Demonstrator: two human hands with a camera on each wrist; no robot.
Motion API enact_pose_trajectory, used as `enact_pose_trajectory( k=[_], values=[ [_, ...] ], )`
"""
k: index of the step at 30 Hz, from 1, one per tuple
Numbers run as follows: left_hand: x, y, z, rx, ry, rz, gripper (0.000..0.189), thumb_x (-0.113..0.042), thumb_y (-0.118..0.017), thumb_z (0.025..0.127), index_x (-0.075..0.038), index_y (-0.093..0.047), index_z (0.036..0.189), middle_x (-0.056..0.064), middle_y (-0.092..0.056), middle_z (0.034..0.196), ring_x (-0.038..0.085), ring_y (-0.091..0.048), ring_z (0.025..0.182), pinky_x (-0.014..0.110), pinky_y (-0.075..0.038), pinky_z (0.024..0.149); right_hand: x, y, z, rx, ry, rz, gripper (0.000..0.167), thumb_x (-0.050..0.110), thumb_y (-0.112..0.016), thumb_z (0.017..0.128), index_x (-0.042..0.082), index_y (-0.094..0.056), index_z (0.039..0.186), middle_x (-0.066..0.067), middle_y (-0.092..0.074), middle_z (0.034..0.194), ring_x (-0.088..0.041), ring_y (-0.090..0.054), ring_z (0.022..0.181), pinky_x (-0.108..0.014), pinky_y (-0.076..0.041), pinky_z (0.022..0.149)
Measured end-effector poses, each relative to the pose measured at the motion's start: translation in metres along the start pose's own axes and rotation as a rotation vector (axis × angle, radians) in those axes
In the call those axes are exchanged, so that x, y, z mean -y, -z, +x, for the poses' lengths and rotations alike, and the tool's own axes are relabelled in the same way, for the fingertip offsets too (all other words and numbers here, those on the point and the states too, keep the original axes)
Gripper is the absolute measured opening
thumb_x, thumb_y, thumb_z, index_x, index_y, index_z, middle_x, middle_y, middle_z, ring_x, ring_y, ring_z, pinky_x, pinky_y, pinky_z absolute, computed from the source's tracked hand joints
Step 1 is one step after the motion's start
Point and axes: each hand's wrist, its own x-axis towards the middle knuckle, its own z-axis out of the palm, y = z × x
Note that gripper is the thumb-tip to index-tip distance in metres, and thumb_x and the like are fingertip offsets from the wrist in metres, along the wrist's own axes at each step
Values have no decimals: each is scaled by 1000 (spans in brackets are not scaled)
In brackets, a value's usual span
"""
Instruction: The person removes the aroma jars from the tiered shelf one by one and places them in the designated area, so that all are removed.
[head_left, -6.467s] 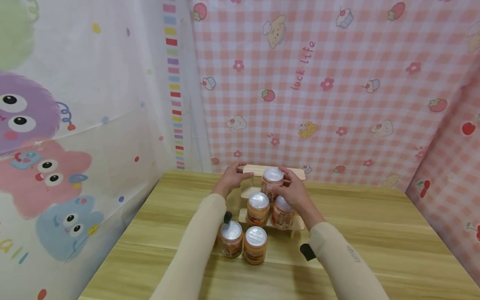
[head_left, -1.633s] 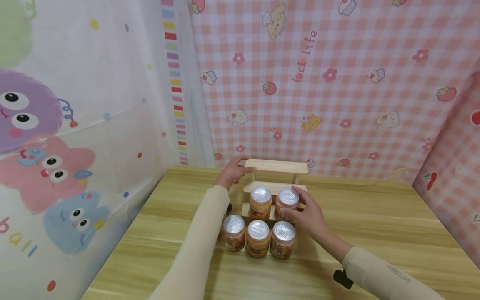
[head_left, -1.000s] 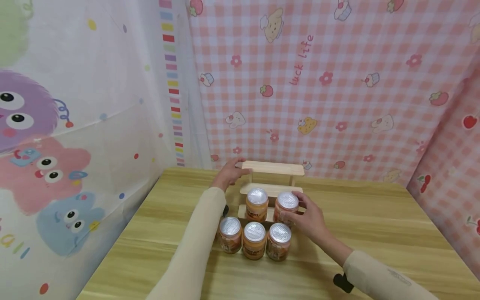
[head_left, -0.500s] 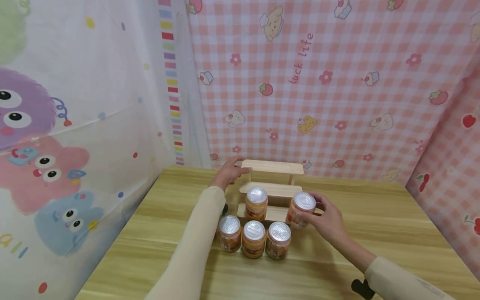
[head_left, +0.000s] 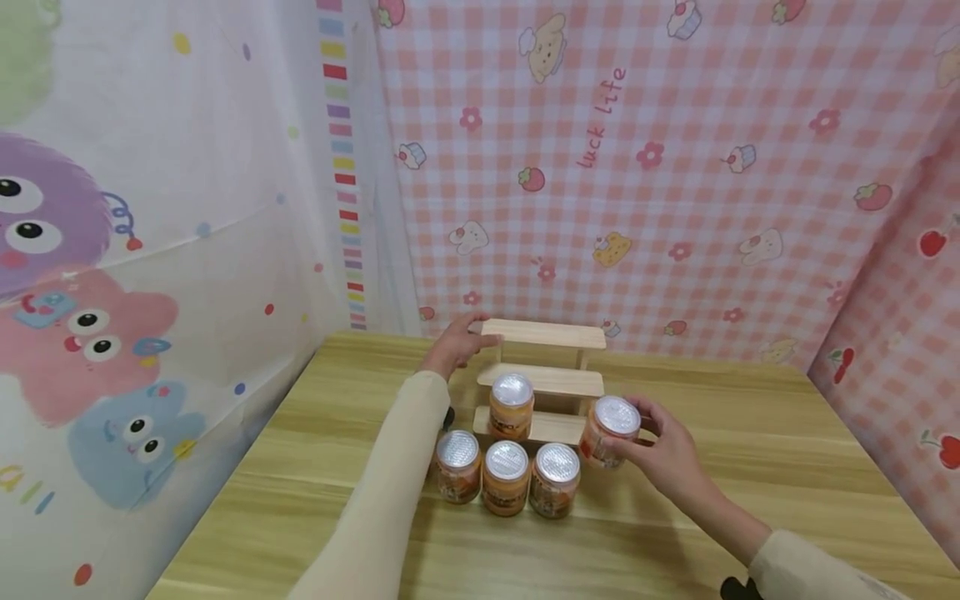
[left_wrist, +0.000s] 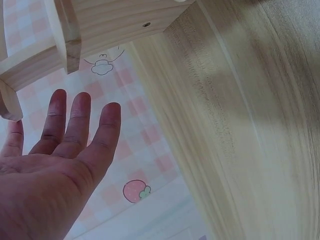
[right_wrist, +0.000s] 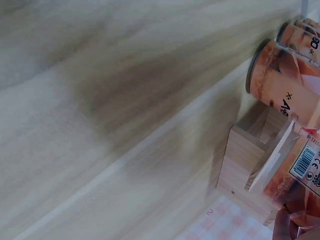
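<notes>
In the head view, my left hand [head_left: 453,348] pinches the left end of the top board of a small three-tier wooden shelf rack [head_left: 543,333]. Three of its fingers stick out free beneath the boards in the left wrist view. My right hand [head_left: 671,458] grips an orange-labelled jar with a silvery lid [head_left: 600,442] at the rack's right end, lid up. The right wrist view shows the barcode side of this held jar [right_wrist: 290,182] and only some fingertips. Another such jar [head_left: 512,417] stands on the left of the lowest shelf.
Three similar jars stand in a row on the wooden table before the rack: left [head_left: 458,475], middle [head_left: 506,483] and right [head_left: 555,483]. Something orange shows partly behind the left sleeve [head_left: 375,492]. A pink checked cloth [head_left: 645,208] hangs behind.
The jar once held at the middle shelf is gone from there; the table row has gained a jar at its right. My right hand has taken another jar off the lowest shelf, rightward. Left hand stays.
</notes>
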Motion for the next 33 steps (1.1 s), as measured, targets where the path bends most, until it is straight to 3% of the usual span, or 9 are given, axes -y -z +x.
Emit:
enact_pose_trajectory(
  k=[5, 12, 20, 33],
  values=[
    [1, 1, 0, 3, 9, -11, 61, -30, -74, 91, -17, -48, 144, 16, -52, 133, 34, -55, 110, 27, -37, 58, -5, 2, -7, 3, -2, -9, 72, 17, -83, 83, -5, -44, 140, -21, -54, 131, -32, -51, 120, -20, -51, 86],
    [0, 2, -2, 11, 6, -10, 64, -31, -74, 90, -17, -46, 146, 17, -50, 138, 34, -54, 116, 43, -47, 82, -11, 4, -12, 6, -19, -20, 73, 21, -84, 81, -4, -46, 138, -20, -55, 129, -31, -53, 118, -21, -52, 86],
    [-1, 2, -4, 11, 7, -7, 64, -31, -74, 91, -17, -46, 146, 16, -50, 140, 32, -54, 114, 37, -45, 74, -26, 2, -17, 15, -40, -29, 73, 20, -86, 79, -4, -47, 137, -20, -56, 128, -34, -53, 119, -23, -53, 85],
    [-3, 2, -5, 20, 14, -36, 66, -30, -73, 91, -16, -44, 148, 16, -49, 140, 37, -51, 121, 55, -44, 96, -42, -13, -28, 26, -65, -15, 73, 12, -88, 74, -7, -48, 132, -22, -56, 127, -37, -53, 119, -27, -54, 87]
  ],
)
